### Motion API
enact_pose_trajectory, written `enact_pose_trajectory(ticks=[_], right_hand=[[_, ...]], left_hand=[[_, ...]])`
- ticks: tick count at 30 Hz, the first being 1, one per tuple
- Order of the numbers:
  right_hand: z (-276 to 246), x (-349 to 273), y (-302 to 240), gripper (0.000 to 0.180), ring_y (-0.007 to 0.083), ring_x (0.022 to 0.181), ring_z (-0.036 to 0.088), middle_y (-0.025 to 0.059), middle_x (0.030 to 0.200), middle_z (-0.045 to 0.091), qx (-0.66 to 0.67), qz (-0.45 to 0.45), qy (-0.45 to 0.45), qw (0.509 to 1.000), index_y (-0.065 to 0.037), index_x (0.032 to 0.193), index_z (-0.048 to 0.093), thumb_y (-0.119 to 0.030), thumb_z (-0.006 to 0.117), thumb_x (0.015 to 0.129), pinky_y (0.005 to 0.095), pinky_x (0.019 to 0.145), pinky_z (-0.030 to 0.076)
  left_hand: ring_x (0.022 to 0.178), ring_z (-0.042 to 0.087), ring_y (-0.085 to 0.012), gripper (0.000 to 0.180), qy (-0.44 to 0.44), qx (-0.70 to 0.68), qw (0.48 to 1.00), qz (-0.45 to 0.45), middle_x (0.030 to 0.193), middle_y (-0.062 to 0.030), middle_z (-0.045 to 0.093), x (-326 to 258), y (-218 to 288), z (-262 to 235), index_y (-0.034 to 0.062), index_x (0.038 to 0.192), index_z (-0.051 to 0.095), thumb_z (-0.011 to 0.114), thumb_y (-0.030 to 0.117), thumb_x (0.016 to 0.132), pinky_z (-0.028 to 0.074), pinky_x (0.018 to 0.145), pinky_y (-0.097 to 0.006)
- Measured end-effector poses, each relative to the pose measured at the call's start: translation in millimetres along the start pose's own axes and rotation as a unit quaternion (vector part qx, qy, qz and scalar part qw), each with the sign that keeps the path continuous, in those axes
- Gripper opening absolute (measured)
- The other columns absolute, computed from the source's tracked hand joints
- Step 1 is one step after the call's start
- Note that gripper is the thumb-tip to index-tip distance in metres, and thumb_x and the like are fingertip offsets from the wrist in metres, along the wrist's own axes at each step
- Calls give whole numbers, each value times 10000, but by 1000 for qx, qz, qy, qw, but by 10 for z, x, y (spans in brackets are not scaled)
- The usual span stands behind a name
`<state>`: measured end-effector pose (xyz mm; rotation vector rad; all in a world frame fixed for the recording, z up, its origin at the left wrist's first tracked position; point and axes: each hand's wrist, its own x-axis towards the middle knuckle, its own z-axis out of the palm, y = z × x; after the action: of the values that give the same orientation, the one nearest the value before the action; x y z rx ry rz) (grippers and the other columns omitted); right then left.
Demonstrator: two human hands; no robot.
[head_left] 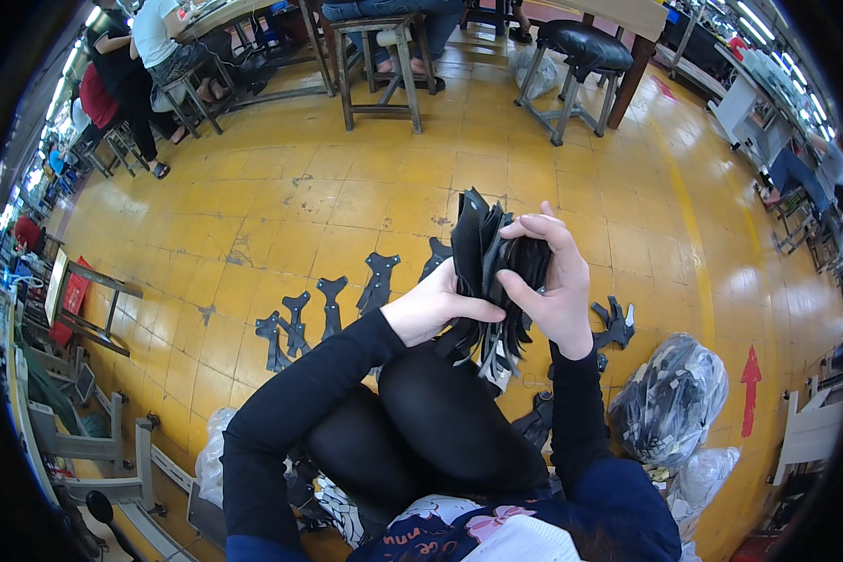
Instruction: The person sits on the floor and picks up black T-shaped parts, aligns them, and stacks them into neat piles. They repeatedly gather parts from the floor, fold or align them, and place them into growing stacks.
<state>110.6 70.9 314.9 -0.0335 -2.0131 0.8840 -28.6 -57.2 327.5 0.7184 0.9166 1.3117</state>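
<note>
Yellow floor (253, 201) backs an upright black stack (479, 245).

- Yellow tiled floor (253, 215), scuffed in dark patches
- Red arrow (750, 389) marked near the floor's right edge, pointing toward its far edge
- Black-cushioned stool (585, 47) near the floor's far edge
- Wooden stool (407, 70) farther left there, a person seated on it
- Pale-topped stool (57, 281) by the left edge, something red beside it
</note>
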Motion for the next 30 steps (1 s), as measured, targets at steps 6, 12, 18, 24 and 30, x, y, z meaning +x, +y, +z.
enact_pose_trajectory(ticks=[6,12,18,24,30], right_hand=[[175,-34,-49,982,332,1384,209,172,1470,208,-45,90,75,992,-81,1428,240,-154,819,639,427,1121,226],[440,-197,-190,960,264,1320,351,193,1447,282,253,255,130,924,-57,1474,71,-103,728,775,361,1073,322],[531,-409,-42,687,192,1167,501,136,1326,464,349,318,167,866,31,1441,162,-67,568,896,294,1002,387],[553,-409,-115,688,176,1159,505,120,1303,486,253,294,110,915,18,1408,239,-10,638,848,299,992,405],[384,-422,-93,502,149,1018,562,69,1094,565,386,378,164,825,-23,1258,425,58,641,811,302,909,457]], left_hand=[[1075,555,-145,490,29,-1,1000,-3,1166,-44,571,5,-70,-45,46,1264,489,591,-88,804,432,951,-301],[1085,550,-161,481,63,22,995,79,1137,-56,580,71,-121,-40,37,1246,492,599,-93,795,429,960,-321],[998,562,-142,269,88,-78,992,35,1048,-52,596,33,-80,29,30,1056,586,570,-42,797,440,865,-294],[885,561,-117,105,100,-146,984,-2,929,-38,612,54,-127,-63,33,902,624,541,71,850,435,819,-285],[1014,552,-136,274,92,-171,981,11,1071,-63,598,57,19,88,1,1068,598,491,18,816,426,912,-307]])
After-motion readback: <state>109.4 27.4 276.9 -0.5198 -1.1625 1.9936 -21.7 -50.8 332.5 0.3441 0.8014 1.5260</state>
